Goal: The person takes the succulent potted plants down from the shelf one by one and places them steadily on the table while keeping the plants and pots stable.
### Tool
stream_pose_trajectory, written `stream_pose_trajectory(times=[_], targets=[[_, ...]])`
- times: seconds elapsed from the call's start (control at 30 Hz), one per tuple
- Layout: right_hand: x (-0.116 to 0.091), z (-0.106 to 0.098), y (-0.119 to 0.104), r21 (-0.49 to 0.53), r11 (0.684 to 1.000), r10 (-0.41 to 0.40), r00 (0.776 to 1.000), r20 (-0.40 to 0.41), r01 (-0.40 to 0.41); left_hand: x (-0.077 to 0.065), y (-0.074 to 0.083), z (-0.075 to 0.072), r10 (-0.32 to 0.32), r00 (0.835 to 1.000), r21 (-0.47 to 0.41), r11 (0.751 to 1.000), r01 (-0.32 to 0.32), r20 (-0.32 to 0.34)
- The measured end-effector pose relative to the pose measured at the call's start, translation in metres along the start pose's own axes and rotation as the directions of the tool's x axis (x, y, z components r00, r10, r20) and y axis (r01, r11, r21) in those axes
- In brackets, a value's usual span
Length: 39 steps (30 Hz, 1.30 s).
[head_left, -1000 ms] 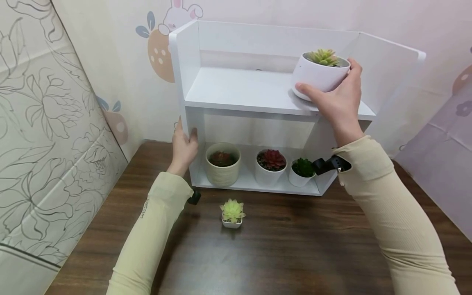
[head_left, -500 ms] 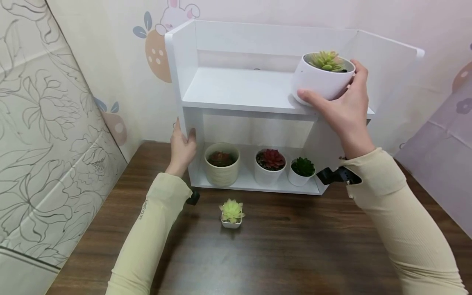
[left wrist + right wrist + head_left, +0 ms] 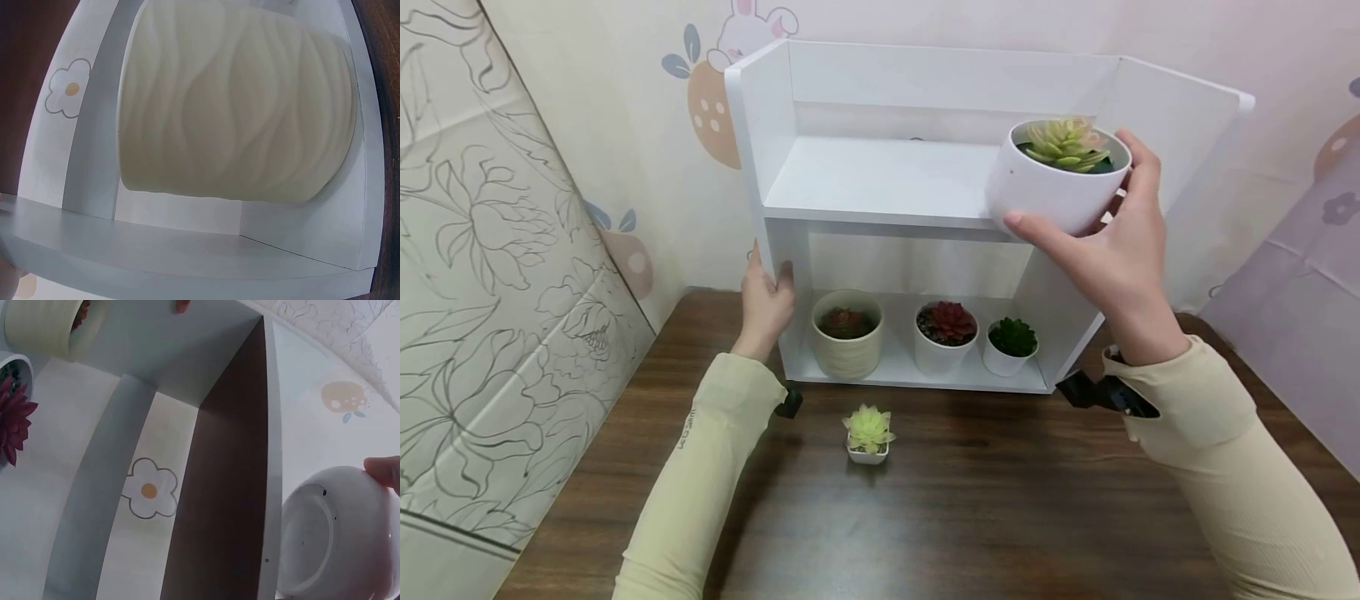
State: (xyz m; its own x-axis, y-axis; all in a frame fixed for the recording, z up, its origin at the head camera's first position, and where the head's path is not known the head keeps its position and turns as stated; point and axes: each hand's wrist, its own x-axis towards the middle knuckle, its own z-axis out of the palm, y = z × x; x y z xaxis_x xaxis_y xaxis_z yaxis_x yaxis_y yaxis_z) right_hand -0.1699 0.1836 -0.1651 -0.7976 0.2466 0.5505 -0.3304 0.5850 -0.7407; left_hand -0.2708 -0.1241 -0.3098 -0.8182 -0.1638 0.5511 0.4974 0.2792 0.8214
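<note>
Planter (image 3: pixel 1041 190), white, with yellow-green succulent (image 3: pixel 1066 146): held in the right hand's (image 3: pixel 1123 250) curled fingers, at the right part of the upper shelf's (image 3: pixel 865 177) near edge. Shelf unit (image 3: pixel 947 77), white: left side gripped by the left hand (image 3: pixel 766 302). Lower level, left to right: cream pot (image 3: pixel 848 354), white pot (image 3: pixel 940 358) with red succulent (image 3: pixel 950 322), smaller pot (image 3: pixel 1004 363) with dark-green succulent (image 3: pixel 1013 336). Surface (image 3: pixel 985 500), near side: square pot (image 3: pixel 867 457).

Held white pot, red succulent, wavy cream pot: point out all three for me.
Held white pot (image 3: pixel 1051 190): head view, on the front of its outer wall.
Red succulent (image 3: pixel 951 322): head view, on the middle of its leaves.
Wavy cream pot (image 3: pixel 234 106): left wrist view, on its rippled side.
</note>
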Motion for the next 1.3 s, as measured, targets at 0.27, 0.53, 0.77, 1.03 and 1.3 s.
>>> stream_pose_trajectory(times=[0.27, 0.53, 0.77, 1.03, 1.3], targets=[[-0.016, -0.006, 0.0, 0.038, 0.998, -0.047, 0.998, 0.037, 0.046, 0.001, -0.002, -0.001, 0.027, 1.0, -0.02, 0.999, -0.026, 0.014], [-0.038, -0.006, 0.001, 0.051, 0.995, -0.087, 0.994, 0.064, 0.083, 0.001, -0.002, -0.003, 0.016, 1.0, -0.017, 1.0, -0.016, 0.008], [-0.055, -0.002, 0.012, 0.04, 0.988, -0.153, 0.98, 0.127, 0.149, 0.001, 0.0, -0.004, 0.012, 1.0, 0.012, 1.0, -0.012, 0.001], [-0.068, 0.009, 0.03, 0.014, 0.983, -0.182, 0.965, 0.19, 0.183, 0.001, -0.002, -0.003, 0.018, 1.0, -0.006, 1.0, -0.018, 0.003], [-0.083, 0.02, 0.05, 0.005, 0.982, -0.183, 0.96, 0.214, 0.187, 0.001, 0.0, -0.004, 0.021, 1.0, -0.003, 1.0, -0.021, 0.005]])
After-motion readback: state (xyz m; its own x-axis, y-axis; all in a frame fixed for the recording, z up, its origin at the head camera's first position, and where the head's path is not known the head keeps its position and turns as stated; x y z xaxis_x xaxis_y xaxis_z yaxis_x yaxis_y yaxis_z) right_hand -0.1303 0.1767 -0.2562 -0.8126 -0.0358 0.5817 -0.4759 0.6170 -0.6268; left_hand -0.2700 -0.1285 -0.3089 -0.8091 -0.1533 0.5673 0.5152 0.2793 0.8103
